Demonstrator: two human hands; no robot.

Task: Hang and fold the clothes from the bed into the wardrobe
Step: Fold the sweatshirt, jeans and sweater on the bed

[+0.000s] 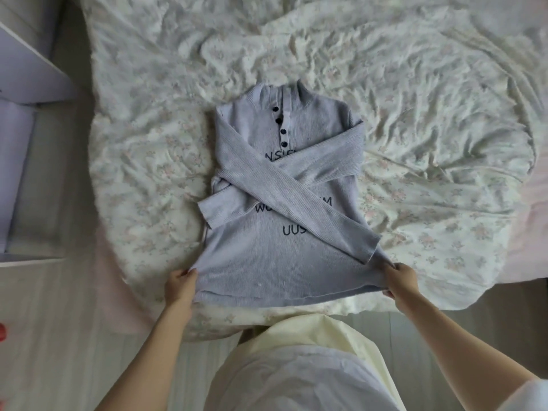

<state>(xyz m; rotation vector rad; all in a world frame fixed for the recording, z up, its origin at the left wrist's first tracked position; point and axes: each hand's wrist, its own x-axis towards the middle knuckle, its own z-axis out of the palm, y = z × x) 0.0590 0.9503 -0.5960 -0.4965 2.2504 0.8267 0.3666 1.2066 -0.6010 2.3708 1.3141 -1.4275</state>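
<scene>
On the bed (415,99), seen from the head camera, a grey sweater (278,173) is laid flat at the centre, collar toward 12 o'clock, both sleeves crossed over the chest and partly covering dark lettering. Four dark buttons (281,122) are seen below the collar. Its hem, at 6 o'clock, is pinched at the corners: one by the left hand (180,287), the other by the right hand (401,281). White furniture (26,93) is seen at 9 o'clock.
</scene>
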